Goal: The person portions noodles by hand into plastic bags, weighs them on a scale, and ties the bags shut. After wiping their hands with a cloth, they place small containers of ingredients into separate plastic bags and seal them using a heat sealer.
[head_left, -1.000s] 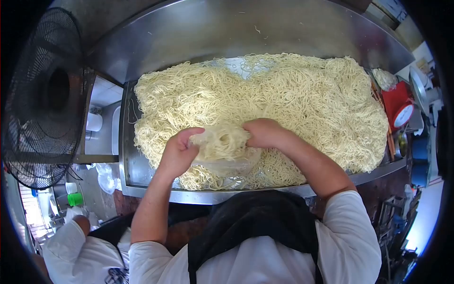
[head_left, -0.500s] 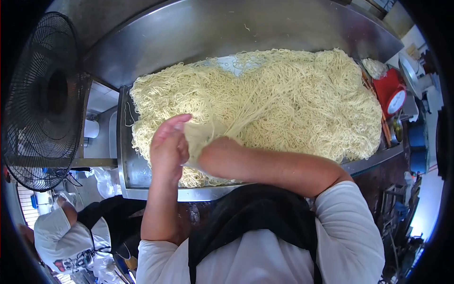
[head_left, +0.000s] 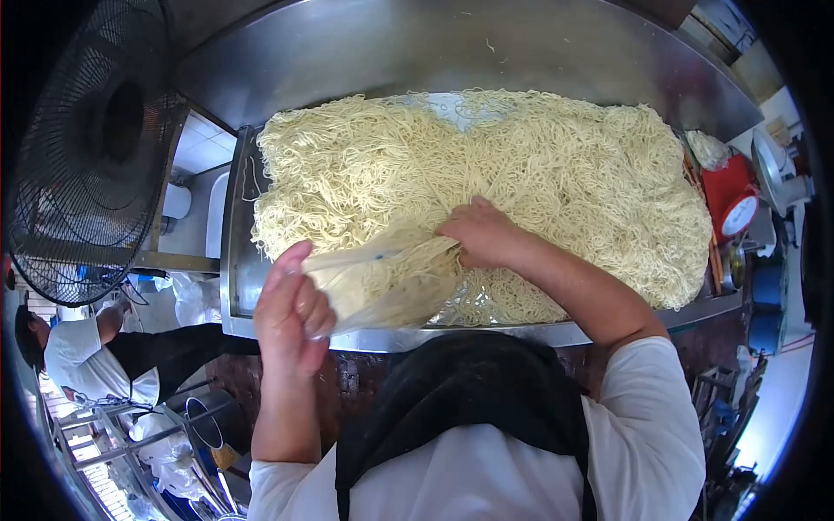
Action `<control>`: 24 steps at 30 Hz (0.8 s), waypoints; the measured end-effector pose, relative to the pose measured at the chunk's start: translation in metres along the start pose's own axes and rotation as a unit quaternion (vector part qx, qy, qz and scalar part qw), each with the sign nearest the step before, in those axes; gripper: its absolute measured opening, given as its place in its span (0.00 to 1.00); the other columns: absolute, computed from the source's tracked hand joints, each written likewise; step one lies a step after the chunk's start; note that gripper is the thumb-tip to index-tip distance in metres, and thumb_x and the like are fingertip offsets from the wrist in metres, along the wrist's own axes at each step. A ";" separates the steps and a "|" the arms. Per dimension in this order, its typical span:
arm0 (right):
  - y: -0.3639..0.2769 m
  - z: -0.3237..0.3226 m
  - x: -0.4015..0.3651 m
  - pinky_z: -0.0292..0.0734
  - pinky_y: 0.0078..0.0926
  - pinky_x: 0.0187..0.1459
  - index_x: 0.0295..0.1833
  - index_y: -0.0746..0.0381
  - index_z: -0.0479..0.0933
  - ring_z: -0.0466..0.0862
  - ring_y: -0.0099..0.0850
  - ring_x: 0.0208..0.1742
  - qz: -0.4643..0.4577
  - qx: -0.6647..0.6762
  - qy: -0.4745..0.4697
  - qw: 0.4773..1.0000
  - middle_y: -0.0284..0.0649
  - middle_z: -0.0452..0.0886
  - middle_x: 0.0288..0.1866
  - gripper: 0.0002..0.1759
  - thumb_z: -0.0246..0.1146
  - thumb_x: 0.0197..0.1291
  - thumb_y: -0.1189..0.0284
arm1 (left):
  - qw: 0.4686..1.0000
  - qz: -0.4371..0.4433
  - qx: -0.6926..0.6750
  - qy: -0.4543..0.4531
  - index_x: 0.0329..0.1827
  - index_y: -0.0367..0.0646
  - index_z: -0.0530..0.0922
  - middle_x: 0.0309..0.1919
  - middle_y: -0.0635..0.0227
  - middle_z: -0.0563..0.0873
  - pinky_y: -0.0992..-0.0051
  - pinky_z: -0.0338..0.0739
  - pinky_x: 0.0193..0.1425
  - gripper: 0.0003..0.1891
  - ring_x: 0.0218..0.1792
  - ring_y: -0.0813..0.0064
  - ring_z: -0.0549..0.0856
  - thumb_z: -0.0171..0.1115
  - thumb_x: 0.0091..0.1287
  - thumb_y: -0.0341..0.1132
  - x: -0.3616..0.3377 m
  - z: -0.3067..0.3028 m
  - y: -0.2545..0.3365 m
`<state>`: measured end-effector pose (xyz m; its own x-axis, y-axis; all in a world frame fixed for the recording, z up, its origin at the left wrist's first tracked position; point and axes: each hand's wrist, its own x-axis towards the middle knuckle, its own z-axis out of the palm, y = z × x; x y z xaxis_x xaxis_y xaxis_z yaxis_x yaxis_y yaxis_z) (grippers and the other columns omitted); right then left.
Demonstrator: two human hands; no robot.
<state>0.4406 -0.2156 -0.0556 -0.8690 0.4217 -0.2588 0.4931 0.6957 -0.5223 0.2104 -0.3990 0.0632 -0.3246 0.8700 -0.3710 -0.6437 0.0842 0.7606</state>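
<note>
A broad heap of pale yellow noodles [head_left: 573, 191] fills the metal tray [head_left: 248, 300] in front of me. My left hand [head_left: 295, 304] grips one end of a clear plastic bag [head_left: 404, 300], which is stretched sideways over the front of the heap and has noodles inside. At the bag's other end, my right hand [head_left: 484, 234] is closed around a bunch of noodles that runs into the bag. The fingertips of that hand are partly hidden. Some clear plastic shows on the tray just below my right wrist.
A large black fan [head_left: 100, 148] stands at the left. Beyond the tray's right end sits a red scale [head_left: 728, 195] with a white dial, and a small filled bag [head_left: 708, 149] lies near it. Another person [head_left: 82, 356] in a white shirt works at lower left.
My right hand has moved right and away from my left, and the bag is now stretched between them with noodles showing inside. My left hand has shifted slightly down and left.
</note>
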 end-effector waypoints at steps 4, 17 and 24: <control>0.035 0.025 -0.005 0.77 0.43 0.50 0.42 0.55 0.81 0.84 0.46 0.45 -0.007 0.000 0.187 0.982 0.40 0.84 0.38 0.14 0.68 0.49 0.65 | 0.996 0.019 -0.086 0.001 0.63 0.42 0.76 0.13 0.79 0.60 0.79 0.53 0.13 0.19 0.10 0.83 0.58 0.44 0.76 0.37 0.005 -0.056 -0.009; -0.087 -0.023 -0.020 0.76 0.36 0.36 0.32 0.59 0.78 0.83 0.42 0.33 -0.173 0.257 0.287 0.906 0.40 0.81 0.30 0.08 0.71 0.52 0.70 | 0.825 0.190 0.432 -0.311 0.66 0.41 0.72 0.51 0.62 0.81 0.67 0.80 0.55 0.29 0.53 0.69 0.82 0.71 0.63 0.36 0.080 0.008 -0.138; -0.001 -0.003 -0.024 0.71 0.41 0.64 0.48 0.57 0.81 0.86 0.39 0.45 0.013 0.293 0.132 0.947 0.43 0.84 0.36 0.18 0.70 0.58 0.58 | 0.795 0.018 0.511 -0.325 0.47 0.39 0.84 0.34 0.57 0.89 0.60 0.80 0.45 0.16 0.38 0.57 0.88 0.70 0.61 0.39 0.079 0.035 -0.079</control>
<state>0.4614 -0.2246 -0.0465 -0.7785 0.6185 -0.1068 0.3409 0.2739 -0.8993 0.2600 -0.3195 -0.0073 0.3115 0.9202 -0.2369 0.3654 0.1142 0.9238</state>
